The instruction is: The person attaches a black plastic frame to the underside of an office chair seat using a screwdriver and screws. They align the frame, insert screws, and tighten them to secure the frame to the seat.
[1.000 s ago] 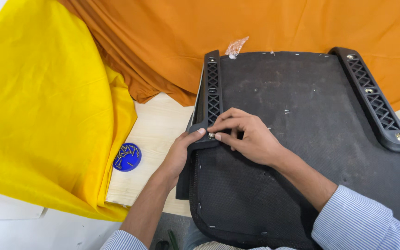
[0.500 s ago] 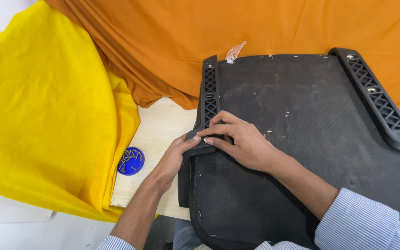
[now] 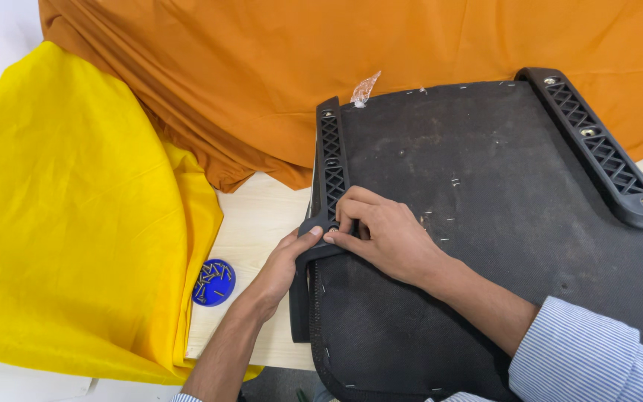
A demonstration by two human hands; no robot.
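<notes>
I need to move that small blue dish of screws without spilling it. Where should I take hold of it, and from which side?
Grip the blue dish by its rim, across its width, coming straight down from above. It is round, shallow and open-topped with loose screws inside, so it should stay level. The yellow cloth crowds its left edge; the bare wooden table on its right probably gives fingers more room.

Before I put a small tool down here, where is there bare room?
A bare strip of wooden table lies between the yellow cloth and the black seat panel, below the orange cloth. Lower down it is crowded by the blue dish and the left hand.
</notes>
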